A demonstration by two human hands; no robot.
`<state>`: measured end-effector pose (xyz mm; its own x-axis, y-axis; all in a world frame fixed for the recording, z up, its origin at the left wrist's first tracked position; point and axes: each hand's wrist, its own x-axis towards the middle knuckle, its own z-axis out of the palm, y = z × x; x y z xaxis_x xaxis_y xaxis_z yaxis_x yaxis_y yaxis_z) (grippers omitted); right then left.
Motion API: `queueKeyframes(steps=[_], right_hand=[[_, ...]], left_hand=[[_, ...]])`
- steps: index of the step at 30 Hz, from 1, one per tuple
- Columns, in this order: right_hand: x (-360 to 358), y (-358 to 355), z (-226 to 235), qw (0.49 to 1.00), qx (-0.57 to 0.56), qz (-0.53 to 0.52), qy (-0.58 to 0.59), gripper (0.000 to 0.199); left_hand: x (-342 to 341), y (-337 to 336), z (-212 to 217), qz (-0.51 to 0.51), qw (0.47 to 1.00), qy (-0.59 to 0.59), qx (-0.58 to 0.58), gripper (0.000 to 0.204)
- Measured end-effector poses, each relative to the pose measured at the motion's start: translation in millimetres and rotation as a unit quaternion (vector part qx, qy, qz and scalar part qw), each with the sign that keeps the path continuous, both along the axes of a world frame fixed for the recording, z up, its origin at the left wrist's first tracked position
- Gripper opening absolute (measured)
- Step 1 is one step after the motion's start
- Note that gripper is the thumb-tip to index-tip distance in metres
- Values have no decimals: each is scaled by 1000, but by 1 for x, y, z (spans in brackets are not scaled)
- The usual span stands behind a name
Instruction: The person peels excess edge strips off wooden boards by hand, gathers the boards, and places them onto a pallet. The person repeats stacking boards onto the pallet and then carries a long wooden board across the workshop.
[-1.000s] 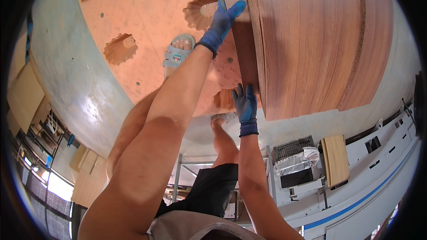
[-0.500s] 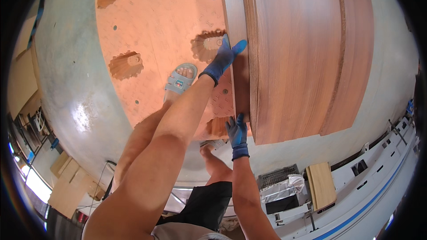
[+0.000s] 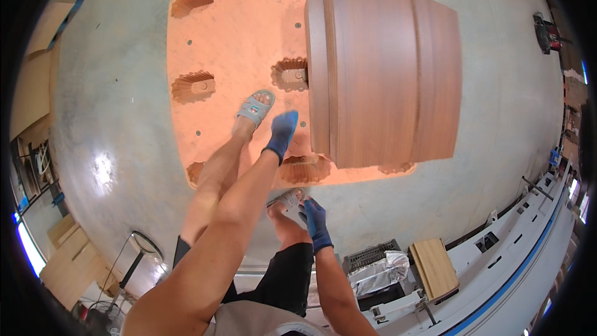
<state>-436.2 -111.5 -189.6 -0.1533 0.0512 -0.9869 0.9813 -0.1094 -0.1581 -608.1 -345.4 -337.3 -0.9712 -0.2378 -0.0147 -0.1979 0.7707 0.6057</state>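
Standing half on an orange moulded pallet (image 3: 230, 43) laid flat on the grey concrete floor (image 3: 112, 99), one sandalled foot (image 3: 254, 109) near the pallet's middle, the other foot (image 3: 287, 200) off its near edge on the floor. Stack of brown wood-grain boards (image 3: 385, 74) resting on the pallet's right half, its right side overhanging the pallet's right edge, its near right corner reaching almost to the pallet's near edge. Left hand (image 3: 281, 134) in a blue glove, stretched out and down, fingers loosely together, empty, close beside the stack's left edge; touching or just clear, cannot tell. Right hand (image 3: 316, 223) also blue-gloved, hanging low by the near foot, fingers loosely curled, gripping nothing, well apart from the boards. Likely trouble: boards not squared on one another, upper ones seemingly offset from the lower, so a push or pull at the left edge could slide the top sheets rather than the whole stack, and the overhang at the right could tip them off. Fingers at that edge exposed to a pinch between shifting sheets. Open sandals near the stack, toes unprotected if a board drops. Recessed pockets (image 3: 193, 86) in the pallet close to the standing foot, a possible stumble while leaning. White machine rail (image 3: 516, 242) and small wooden block (image 3: 435, 267) lower right, out of reach.
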Motion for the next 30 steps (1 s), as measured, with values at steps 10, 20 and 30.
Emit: queueKeyframes(steps=[10, 20, 30], right_hand=[[112, 171, 75, 949, 119, 119, 265, 52], [271, 246, 175, 960, 187, -31, 206, 17], [506, 121, 227, 866, 299, 145, 374, 9]], left_hand=[[202, 86, 210, -144, 977, -127, 97, 18], [272, 80, 339, 48, 824, -385, 413, 26], [299, -6, 320, -131, 893, -321, 287, 23]])
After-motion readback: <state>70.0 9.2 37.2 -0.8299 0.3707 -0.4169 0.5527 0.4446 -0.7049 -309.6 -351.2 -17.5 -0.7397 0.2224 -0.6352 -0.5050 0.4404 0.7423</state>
